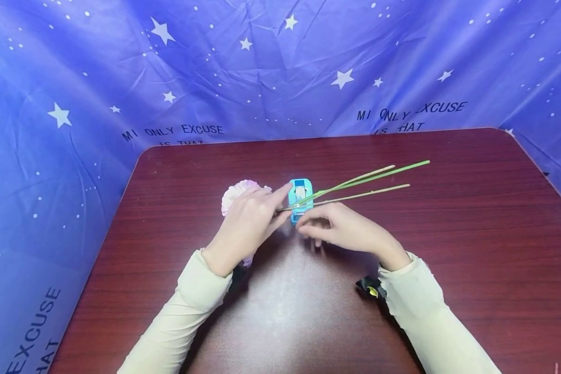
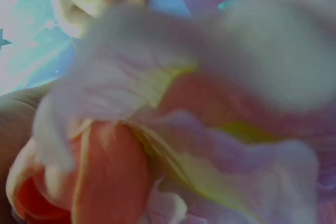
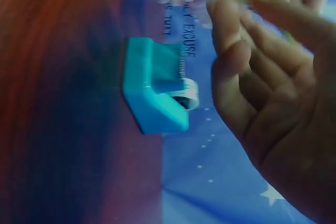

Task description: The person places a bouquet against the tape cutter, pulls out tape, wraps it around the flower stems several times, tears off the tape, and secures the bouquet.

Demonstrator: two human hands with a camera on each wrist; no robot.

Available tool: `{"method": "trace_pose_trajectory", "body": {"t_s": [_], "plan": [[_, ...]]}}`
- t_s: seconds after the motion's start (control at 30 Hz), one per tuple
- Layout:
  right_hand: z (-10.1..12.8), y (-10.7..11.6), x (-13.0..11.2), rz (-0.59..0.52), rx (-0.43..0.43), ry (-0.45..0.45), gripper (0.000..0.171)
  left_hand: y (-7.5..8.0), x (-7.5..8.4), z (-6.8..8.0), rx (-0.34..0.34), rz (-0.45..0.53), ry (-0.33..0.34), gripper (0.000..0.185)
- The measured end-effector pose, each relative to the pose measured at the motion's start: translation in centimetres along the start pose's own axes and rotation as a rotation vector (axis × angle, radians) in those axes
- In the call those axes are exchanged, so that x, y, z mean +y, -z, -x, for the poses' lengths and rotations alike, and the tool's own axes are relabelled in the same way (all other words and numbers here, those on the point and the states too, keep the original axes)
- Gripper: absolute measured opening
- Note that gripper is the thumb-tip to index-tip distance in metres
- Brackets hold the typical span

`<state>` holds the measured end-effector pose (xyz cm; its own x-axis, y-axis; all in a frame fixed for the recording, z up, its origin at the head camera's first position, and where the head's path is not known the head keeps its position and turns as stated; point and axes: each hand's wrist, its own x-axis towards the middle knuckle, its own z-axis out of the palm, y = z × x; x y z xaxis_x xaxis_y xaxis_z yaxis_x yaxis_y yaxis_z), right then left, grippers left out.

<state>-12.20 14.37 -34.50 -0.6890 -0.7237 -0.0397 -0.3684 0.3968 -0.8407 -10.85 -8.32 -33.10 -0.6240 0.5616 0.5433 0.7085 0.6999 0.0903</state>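
Better to keep the stems (image 1: 355,184) pressed together just above the tape dispenser (image 1: 301,200), at the middle of the frame, so the bundle does not spread. Left hand (image 1: 250,223) curled around the stems close under the flowers (image 1: 236,195), thumb and forefinger pinching them. Right hand (image 1: 343,228) half open, fingers loosely bent, holding nothing, fingertips just beside the dispenser and the stems. Stems slanting toward the upper right over the tabletop (image 1: 449,234).
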Motion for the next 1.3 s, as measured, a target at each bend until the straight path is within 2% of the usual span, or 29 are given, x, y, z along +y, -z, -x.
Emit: {"method": "trace_pose_trajectory", "body": {"t_s": [0.13,0.3,0.4,0.53,0.87,1.1,1.3], "plan": [[-0.5,-0.3,0.9,-0.007,0.129,0.003,0.034,0.4,0.0,-0.1,-0.006,0.094,0.006,0.055],[-0.7,-0.4,1.5,-0.161,0.173,0.072,0.055,0.7,0.1,0.0,-0.038,0.178,0.003,0.058],[-0.5,-0.3,1.7,-0.233,0.194,0.115,0.045,0.8,0.1,-0.1,-0.065,0.206,0.004,0.057],[-0.6,-0.2,1.9,-0.259,0.214,0.165,0.028,0.9,0.1,-0.2,-0.097,0.236,0.013,0.053],[-1.1,-0.4,2.2,-0.219,0.254,0.203,0.022,1.0,0.0,-0.1,-0.095,0.243,0.013,0.047],[-1.2,-0.7,2.1,-0.147,0.334,0.156,0.013,0.9,-0.1,-0.1,-0.065,0.210,0.002,0.044],[-1.2,-0.7,2.0,-0.160,0.339,0.127,0.014,0.9,-0.2,-0.2,-0.064,0.187,-0.012,0.027]]}}
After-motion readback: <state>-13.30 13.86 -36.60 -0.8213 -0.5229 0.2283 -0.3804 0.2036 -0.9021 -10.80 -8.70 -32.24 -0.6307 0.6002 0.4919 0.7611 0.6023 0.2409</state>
